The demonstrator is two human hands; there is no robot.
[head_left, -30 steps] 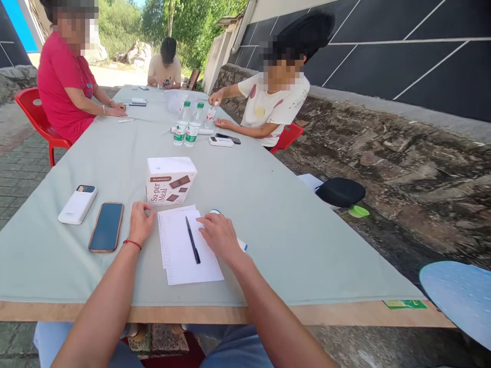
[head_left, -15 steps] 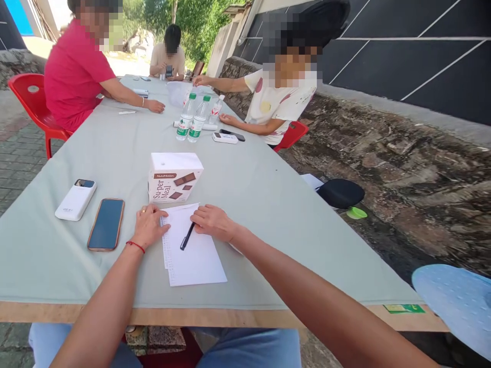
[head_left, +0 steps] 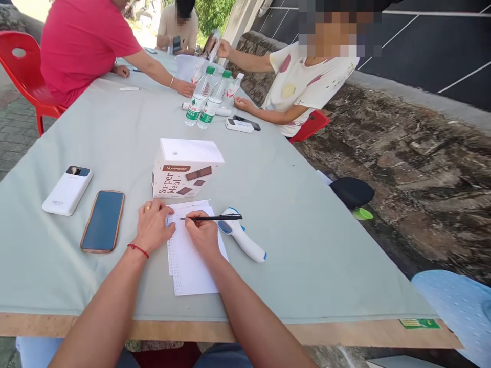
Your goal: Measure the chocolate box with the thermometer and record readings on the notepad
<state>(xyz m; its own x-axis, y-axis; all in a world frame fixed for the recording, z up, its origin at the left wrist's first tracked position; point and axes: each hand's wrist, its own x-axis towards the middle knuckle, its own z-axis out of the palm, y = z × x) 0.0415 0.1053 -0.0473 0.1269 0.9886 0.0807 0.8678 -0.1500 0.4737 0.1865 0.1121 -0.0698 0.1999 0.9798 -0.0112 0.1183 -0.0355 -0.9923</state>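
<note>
White sheets of paper (head_left: 195,271) with faint writing along the left edge lie on the table before me. My right hand (head_left: 202,234) pinches a black pen (head_left: 218,217), its tip over the upper left of the top sheet. On the left edge of the paper my left hand (head_left: 154,225) rests with fingers spread. Just beyond the sheets stands a white snack box (head_left: 186,168) with brown chocolate pictures. To the right of the paper lies a white and blue handheld infrared thermometer (head_left: 243,237).
Left of my hands are a phone (head_left: 103,221) and a white power bank (head_left: 68,190). Two water bottles (head_left: 200,97) stand farther back, near a second power bank (head_left: 239,125). Three people sit around the cloth-covered table (head_left: 326,266). A blue hat-like object (head_left: 456,306) is at right.
My right hand has swung the pen round from tip-down to a writing grip near the left edge of the paper, uncovering the thermometer. The person in red reaches farther toward the bottles.
</note>
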